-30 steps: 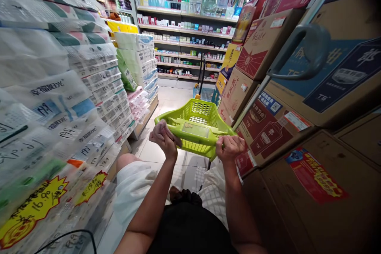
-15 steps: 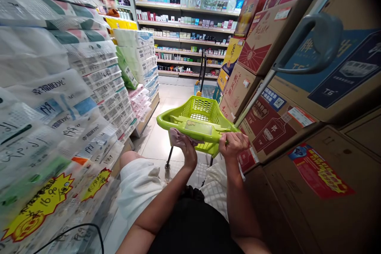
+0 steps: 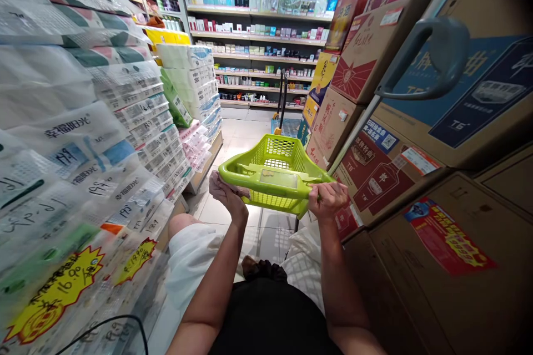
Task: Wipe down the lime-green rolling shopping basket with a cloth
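My left hand (image 3: pixel 225 191) grasping green basket (image 3: pixel 277 177) rim, frame centre | my right hand (image 3: pixel 328 199) clenched on its right corner

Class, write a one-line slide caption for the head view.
Both hands, left hand and right hand, grip a green basket between tissue packs and cartons.

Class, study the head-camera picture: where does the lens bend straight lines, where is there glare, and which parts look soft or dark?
Head view: wide-angle distortion curves the cardboard boxes and tissue packs at the edges; ceiling lights flare on the floor tiles; the corners darken; the green basket, left hand and right hand stay sharp.
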A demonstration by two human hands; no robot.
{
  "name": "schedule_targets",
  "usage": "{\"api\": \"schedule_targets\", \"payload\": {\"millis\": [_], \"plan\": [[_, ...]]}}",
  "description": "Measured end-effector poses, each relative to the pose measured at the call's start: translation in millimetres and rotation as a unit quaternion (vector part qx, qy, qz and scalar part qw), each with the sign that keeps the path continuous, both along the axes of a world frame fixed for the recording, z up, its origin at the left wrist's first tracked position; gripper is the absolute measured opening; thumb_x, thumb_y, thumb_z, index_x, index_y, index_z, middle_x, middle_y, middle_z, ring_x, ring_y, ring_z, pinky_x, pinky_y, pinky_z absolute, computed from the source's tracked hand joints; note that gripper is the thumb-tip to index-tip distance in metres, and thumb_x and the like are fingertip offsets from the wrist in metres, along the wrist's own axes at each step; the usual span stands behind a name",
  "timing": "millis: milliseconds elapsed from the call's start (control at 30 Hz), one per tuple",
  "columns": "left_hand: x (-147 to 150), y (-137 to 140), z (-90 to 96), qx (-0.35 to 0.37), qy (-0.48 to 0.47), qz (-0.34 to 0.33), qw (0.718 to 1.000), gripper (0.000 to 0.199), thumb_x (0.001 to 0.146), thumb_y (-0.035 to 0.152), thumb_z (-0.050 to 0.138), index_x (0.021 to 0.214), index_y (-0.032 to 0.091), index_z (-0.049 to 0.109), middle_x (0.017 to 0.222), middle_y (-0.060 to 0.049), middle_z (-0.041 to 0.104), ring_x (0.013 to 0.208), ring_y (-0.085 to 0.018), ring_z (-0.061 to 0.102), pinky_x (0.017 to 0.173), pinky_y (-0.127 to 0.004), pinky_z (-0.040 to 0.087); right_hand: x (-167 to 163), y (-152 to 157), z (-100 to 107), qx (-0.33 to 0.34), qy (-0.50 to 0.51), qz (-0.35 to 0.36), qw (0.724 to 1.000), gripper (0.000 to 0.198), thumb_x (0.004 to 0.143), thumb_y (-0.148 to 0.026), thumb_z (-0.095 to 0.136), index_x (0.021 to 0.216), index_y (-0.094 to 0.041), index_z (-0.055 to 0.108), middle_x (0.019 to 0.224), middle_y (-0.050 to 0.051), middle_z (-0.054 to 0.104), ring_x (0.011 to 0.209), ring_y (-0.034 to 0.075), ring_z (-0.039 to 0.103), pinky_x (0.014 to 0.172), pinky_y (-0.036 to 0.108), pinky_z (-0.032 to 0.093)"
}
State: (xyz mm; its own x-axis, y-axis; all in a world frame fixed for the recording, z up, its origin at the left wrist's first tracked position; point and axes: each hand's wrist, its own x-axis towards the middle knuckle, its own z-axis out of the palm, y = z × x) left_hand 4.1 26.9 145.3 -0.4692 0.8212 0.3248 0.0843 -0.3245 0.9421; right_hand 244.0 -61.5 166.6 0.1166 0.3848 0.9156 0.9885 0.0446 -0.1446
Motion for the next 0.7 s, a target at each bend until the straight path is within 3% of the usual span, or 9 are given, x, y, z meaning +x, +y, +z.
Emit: {"api": "schedule_targets", "payload": {"millis": [133, 233, 300, 367, 433, 567, 700], "plan": [[16.1, -7.8, -11.9, -0.011, -0.037, 0.035, 0.999, 0.053, 0.11, 0.056, 0.027, 0.149, 0.024, 0.046, 0.15, -0.015, 0.058, 0.14, -0.02, 0.058, 0.104, -0.034, 0.058, 17.5, 0.2, -0.2, 0.022, -0.008, 0.033, 0.999, 0.029, 0.091, -0.026, 0.049, 0.068, -0.024, 0.067, 0.063, 0.001, 0.068, 0.067, 0.019, 0.056, 0.08, 0.036, 0.036], [22.9, -12.6, -23.0, 0.003, -0.075, 0.028, 0.997, 0.061, 0.108, 0.062, 0.019, 0.153, 0.029, 0.042, 0.158, -0.013, 0.051, 0.14, -0.02, 0.058, 0.103, -0.032, 0.059, 24.3, -4.1, 0.7, 0.027, -0.005, 0.043, 0.999, 0.031, 0.093, -0.025, 0.047, 0.069, -0.024, 0.067, 0.068, 0.001, 0.071, 0.073, 0.02, 0.059, 0.087, 0.038, 0.038], [20.5, -11.8, -27.1, 0.024, -0.101, 0.037, 0.994, 0.066, 0.106, 0.066, 0.015, 0.157, 0.031, 0.036, 0.165, -0.011, 0.044, 0.145, -0.02, 0.054, 0.108, -0.033, 0.057, 18.7, -8.6, 1.9, 0.031, 0.009, 0.016, 0.999, 0.028, 0.095, -0.024, 0.048, 0.081, -0.024, 0.072, 0.08, 0.002, 0.076, 0.085, 0.022, 0.062, 0.095, 0.041, 0.037], [12.4, -8.3, -26.9, 0.043, -0.115, 0.047, 0.991, 0.069, 0.105, 0.068, 0.016, 0.16, 0.029, 0.034, 0.169, -0.012, 0.038, 0.15, -0.022, 0.049, 0.114, -0.035, 0.053, 2.5, -13.2, 4.2, 0.043, 0.025, -0.015, 0.999, 0.027, 0.095, -0.024, 0.048, 0.102, -0.024, 0.074, 0.097, 0.005, 0.079, 0.096, 0.025, 0.063, 0.1, 0.045, 0.035], [0.9, -4.2, -22.6, 0.048, -0.113, 0.04, 0.992, 0.068, 0.106, 0.064, 0.018, 0.161, 0.025, 0.033, 0.169, -0.013, 0.036, 0.153, -0.022, 0.044, 0.117, -0.037, 0.049, -22.7, -16.3, 8.0, 0.03, 0.023, 0.001, 0.999, 0.031, 0.095, -0.024, 0.048, 0.114, -0.025, 0.072, 0.109, 0.007, 0.078, 0.103, 0.025, 0.063, 0.104, 0.046, 0.034], [-13.0, -5.2, -12.2, 0.035, -0.107, 0.006, 0.994, 0.06, 0.109, 0.05, 0.021, 0.156, 0.018, 0.039, 0.164, -0.017, 0.043, 0.153, -0.022, 0.045, 0.122, -0.037, 0.044, -76.2, -13.9, 18.2, -0.038, -0.011, 0.101, 0.994, 0.032, 0.093, -0.023, 0.052, 0.118, -0.026, 0.071, 0.12, 0.005, 0.077, 0.117, 0.025, 0.062, 0.111, 0.044, 0.034], [-1.9, -25.2, -19.1, 0.11, -0.079, 0.049, 0.99, 0.049, 0.109, 0.05, 0.033, 0.142, 0.019, 0.052, 0.149, -0.018, 0.055, 0.142, -0.025, 0.054, 0.117, -0.042, 0.049, -96.7, -5.0, 20.5, -0.053, 0.016, 0.115, 0.992, 0.039, 0.093, -0.021, 0.05, 0.127, -0.024, 0.07, 0.131, 0.006, 0.073, 0.126, 0.026, 0.06, 0.114, 0.045, 0.033]]}}
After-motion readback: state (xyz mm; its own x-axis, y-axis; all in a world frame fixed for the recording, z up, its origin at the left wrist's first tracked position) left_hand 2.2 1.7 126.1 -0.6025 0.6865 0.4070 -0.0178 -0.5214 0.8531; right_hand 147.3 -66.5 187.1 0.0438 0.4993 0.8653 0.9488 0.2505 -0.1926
